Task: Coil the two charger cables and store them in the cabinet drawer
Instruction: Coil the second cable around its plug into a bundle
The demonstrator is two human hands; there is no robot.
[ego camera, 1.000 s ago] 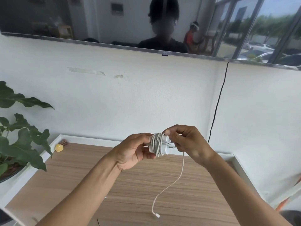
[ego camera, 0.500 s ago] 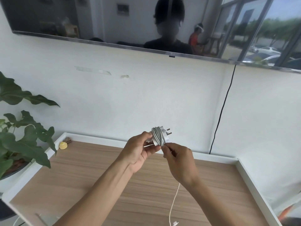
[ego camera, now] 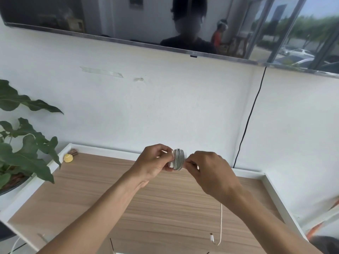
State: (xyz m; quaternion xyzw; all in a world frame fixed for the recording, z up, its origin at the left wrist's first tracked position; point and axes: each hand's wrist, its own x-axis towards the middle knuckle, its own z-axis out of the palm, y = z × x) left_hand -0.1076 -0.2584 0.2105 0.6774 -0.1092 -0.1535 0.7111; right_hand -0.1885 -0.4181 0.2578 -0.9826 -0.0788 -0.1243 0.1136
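A white charger plug with its white cable wound round it point(ego camera: 178, 159) is held up above the wooden cabinet top point(ego camera: 165, 208). My left hand point(ego camera: 154, 163) grips the plug's left side. My right hand point(ego camera: 211, 173) pinches the cable at the plug's right side, hiding the prongs. The loose cable end point(ego camera: 221, 224) hangs from under my right hand and curls to a small connector point(ego camera: 211, 237) just above the wood. A second cable is not clearly visible.
A leafy potted plant point(ego camera: 23, 147) stands at the left. A small yellow object point(ego camera: 68, 158) lies in the back left corner of the top. A black cord point(ego camera: 251, 116) runs down the wall from the wall-mounted screen point(ego camera: 165, 24). A white raised rim point(ego camera: 282, 200) borders the top.
My right hand has gone from below the plug up to its right side, carrying the cable round it. The hanging end has grown shorter and its connector has risen.
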